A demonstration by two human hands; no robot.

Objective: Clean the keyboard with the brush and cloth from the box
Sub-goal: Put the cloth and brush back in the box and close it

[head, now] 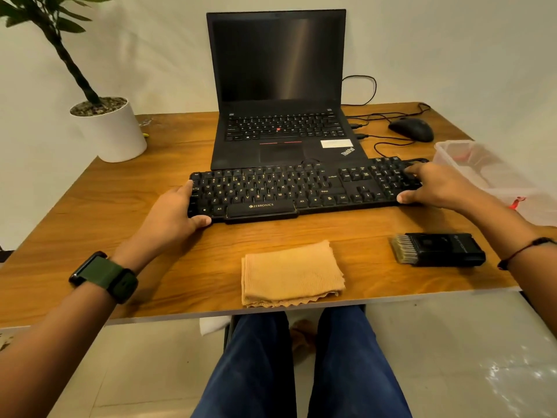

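Blue-trousered legs (301,363) fill the bottom centre, under the wooden bench (90,212). Near its front edge lies a folded tan cloth (291,274); right of it rests a black-handled brush (438,249) with pale bristles. Mid-frame, the black wired keyboard (301,191) is gripped at both ends: the left hand (173,214) curls round its left end, thumb on the front edge, and the right hand (434,185) clasps its right end. At right stands a clear plastic box (482,173). Behind sits an open black laptop (280,86).

Black keyboard (301,188), folded cloth (291,274), brush (437,248) nearer.
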